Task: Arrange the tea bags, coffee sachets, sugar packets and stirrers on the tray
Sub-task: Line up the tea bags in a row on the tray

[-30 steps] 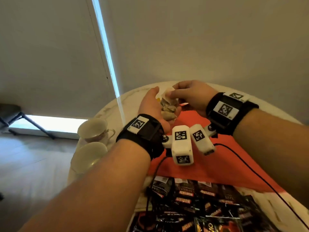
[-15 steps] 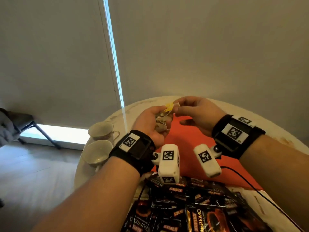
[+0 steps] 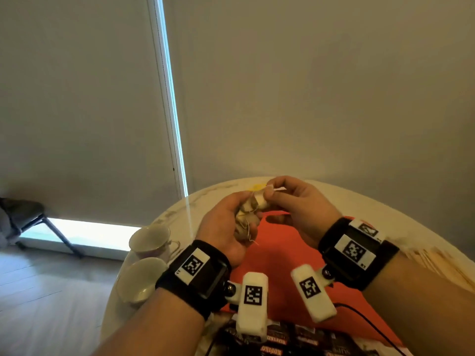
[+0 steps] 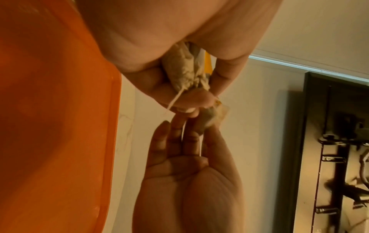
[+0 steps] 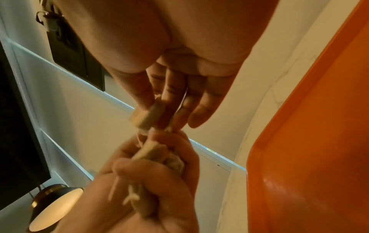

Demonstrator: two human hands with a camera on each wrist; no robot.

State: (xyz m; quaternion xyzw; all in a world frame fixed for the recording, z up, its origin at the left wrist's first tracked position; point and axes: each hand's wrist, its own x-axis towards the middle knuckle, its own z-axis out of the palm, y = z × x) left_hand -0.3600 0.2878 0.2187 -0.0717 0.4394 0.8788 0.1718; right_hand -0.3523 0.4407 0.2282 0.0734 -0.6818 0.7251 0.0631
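My left hand (image 3: 231, 222) grips a bunch of tea bags (image 3: 245, 218) with loose strings, held above the far end of the orange tray (image 3: 280, 255). In the left wrist view the bunch of tea bags (image 4: 183, 69) sits crumpled between my curled fingers. My right hand (image 3: 290, 201) pinches one tea bag (image 3: 262, 201) at the top of the bunch, thumb against fingertips; the right wrist view shows that tea bag (image 5: 147, 116) between them. A yellow tag (image 3: 257, 187) shows just behind. Dark coffee sachets (image 3: 277, 340) lie at the tray's near end.
Two white cups (image 3: 151, 242) stand at the left edge of the round marble table (image 3: 385, 227). A cable (image 3: 370, 322) runs across the tray's near right. A dark chair (image 3: 28, 217) stands on the floor far left.
Both hands have risen slightly off the tray and drawn together. The right hand has shifted its pinch onto a single tea bag at the top of the bunch.
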